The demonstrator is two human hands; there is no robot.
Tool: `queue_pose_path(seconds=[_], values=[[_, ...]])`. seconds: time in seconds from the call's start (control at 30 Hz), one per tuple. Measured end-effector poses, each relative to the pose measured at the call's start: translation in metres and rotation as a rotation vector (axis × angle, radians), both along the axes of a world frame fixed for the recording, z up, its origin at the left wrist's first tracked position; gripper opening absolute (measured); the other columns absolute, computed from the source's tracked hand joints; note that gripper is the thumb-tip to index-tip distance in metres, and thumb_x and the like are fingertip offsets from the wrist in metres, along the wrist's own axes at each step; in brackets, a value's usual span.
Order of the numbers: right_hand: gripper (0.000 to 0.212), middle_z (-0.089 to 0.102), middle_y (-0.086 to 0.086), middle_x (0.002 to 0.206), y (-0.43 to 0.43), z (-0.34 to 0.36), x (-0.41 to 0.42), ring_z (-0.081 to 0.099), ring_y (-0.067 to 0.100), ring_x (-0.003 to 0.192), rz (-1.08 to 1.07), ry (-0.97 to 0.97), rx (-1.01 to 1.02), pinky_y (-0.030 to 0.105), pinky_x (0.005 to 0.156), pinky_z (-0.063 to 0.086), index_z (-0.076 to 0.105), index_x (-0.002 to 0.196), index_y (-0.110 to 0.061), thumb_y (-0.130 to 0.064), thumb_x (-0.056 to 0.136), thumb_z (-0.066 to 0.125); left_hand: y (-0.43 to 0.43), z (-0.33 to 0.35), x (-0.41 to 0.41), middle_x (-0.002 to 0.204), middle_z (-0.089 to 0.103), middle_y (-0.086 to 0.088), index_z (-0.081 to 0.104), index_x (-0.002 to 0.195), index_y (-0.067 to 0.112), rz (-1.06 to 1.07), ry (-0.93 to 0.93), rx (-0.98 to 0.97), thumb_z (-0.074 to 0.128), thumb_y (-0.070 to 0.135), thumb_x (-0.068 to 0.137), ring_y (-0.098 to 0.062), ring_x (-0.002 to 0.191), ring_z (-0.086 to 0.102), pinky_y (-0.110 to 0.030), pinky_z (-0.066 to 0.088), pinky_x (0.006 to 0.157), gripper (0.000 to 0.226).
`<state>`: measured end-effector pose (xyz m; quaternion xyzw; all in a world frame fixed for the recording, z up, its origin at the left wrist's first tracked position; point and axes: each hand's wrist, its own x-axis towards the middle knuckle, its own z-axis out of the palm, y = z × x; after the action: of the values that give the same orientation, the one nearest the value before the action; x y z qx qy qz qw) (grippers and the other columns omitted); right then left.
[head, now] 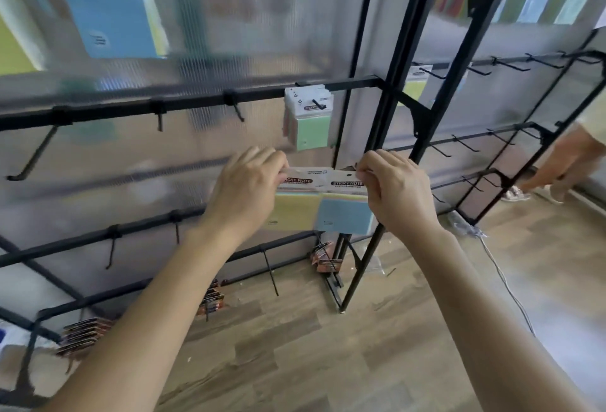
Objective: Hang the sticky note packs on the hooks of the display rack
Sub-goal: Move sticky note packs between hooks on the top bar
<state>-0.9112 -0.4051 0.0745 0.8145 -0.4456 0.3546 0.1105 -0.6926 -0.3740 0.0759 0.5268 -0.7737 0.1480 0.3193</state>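
Wood floor below, and a black rack with frosted backing fills most of the view. Up at 11 o'clock hangs a big blue pack (pretty blurry). Dead centre, the left hand and right hand pinch the header ends of two packs, yellow at 9 o'clock and blue at 3, held just in front of the rack and off any hook. At their 12 o'clock a green bunch hangs on a hook.
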Motion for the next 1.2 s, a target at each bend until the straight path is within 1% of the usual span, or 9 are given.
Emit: queue_pose_path(seconds=[0.1,0.17,0.37,0.5,0.73,0.83,0.93,1.07,1.2], values=[[0.021,0.056,0.001,0.068,-0.012,-0.003,-0.043,0.052,0.024,0.061,0.003,0.000,-0.008,0.025,0.058,0.030,0.054,0.072,-0.010,-0.016,0.085,0.038,-0.013,-0.005,-0.043,0.075,0.060,-0.005,0.054,0.076,0.010,0.007,-0.001,0.035,0.060,0.004,0.084,-0.020,0.069,0.048,-0.029,0.028,0.064,0.011],[0.017,0.056,0.000,0.068,-0.019,-0.006,-0.071,0.051,0.023,0.061,-0.001,0.001,-0.005,0.024,0.057,0.029,0.054,0.072,-0.011,-0.013,0.084,0.043,-0.021,-0.008,-0.071,0.076,0.060,-0.005,0.054,0.078,0.009,0.010,-0.005,0.051,0.060,0.003,0.084,-0.022,0.070,0.050,-0.030,0.029,0.064,0.010],[0.017,0.055,0.000,0.069,-0.038,-0.015,-0.152,0.050,0.022,0.061,-0.016,-0.013,0.026,0.025,0.057,0.029,0.052,0.073,-0.012,-0.013,0.082,0.038,-0.043,-0.016,-0.146,0.076,0.059,-0.003,0.054,0.077,0.010,0.016,0.001,0.040,0.051,0.010,0.086,-0.011,0.073,0.037,-0.027,0.027,0.067,0.009],[0.012,0.055,0.000,0.068,-0.051,-0.022,-0.197,0.049,0.023,0.061,-0.066,-0.017,0.028,0.025,0.054,0.031,0.053,0.073,-0.011,-0.003,0.080,0.046,-0.064,-0.020,-0.187,0.076,0.059,-0.005,0.055,0.078,0.008,-0.005,0.004,0.064,0.055,0.006,0.086,-0.012,0.074,0.038,-0.028,0.027,0.068,0.008],[0.011,0.056,0.001,0.072,-0.086,-0.036,-0.265,0.051,0.025,0.069,-0.181,-0.076,0.050,0.026,0.059,0.030,0.053,0.076,-0.010,-0.002,0.081,0.048,-0.111,-0.028,-0.250,0.077,0.056,-0.004,0.053,0.079,0.008,-0.080,0.011,0.099,0.057,0.002,0.086,-0.017,0.072,0.043,-0.028,0.026,0.067,0.011],[0.014,0.056,0.002,0.074,-0.107,-0.037,-0.292,0.049,0.022,0.073,-0.222,-0.095,0.057,0.025,0.060,0.026,0.053,0.077,-0.010,-0.009,0.080,0.039,-0.136,-0.029,-0.276,0.078,0.056,-0.004,0.054,0.081,0.008,-0.110,0.030,0.110,0.058,0.002,0.086,-0.019,0.072,0.046,-0.029,0.028,0.066,0.008],[0.012,0.057,0.002,0.075,-0.134,-0.033,-0.317,0.043,0.017,0.074,-0.254,-0.108,0.032,0.021,0.060,0.018,0.053,0.078,-0.010,-0.005,0.078,0.042,-0.164,-0.030,-0.300,0.080,0.056,-0.004,0.054,0.082,0.008,-0.142,0.047,0.096,0.055,0.006,0.088,-0.013,0.073,0.039,-0.027,0.026,0.067,0.006],[0.017,0.056,0.002,0.073,-0.177,-0.027,-0.343,0.049,0.023,0.071,-0.240,-0.132,-0.014,0.024,0.061,0.026,0.054,0.077,-0.008,-0.009,0.078,0.037,-0.204,-0.029,-0.328,0.080,0.055,-0.001,0.054,0.083,0.009,-0.182,0.072,0.069,0.041,0.019,0.088,-0.010,0.075,0.038,-0.024,0.027,0.069,0.017],[0.017,0.056,0.003,0.074,-0.212,-0.026,-0.362,0.052,0.028,0.071,-0.225,-0.157,-0.022,0.027,0.059,0.032,0.054,0.077,-0.007,-0.009,0.079,0.038,-0.233,-0.027,-0.351,0.080,0.055,-0.001,0.054,0.083,0.010,-0.193,0.082,0.072,0.037,0.022,0.089,-0.018,0.075,0.048,-0.029,0.036,0.069,0.022]])
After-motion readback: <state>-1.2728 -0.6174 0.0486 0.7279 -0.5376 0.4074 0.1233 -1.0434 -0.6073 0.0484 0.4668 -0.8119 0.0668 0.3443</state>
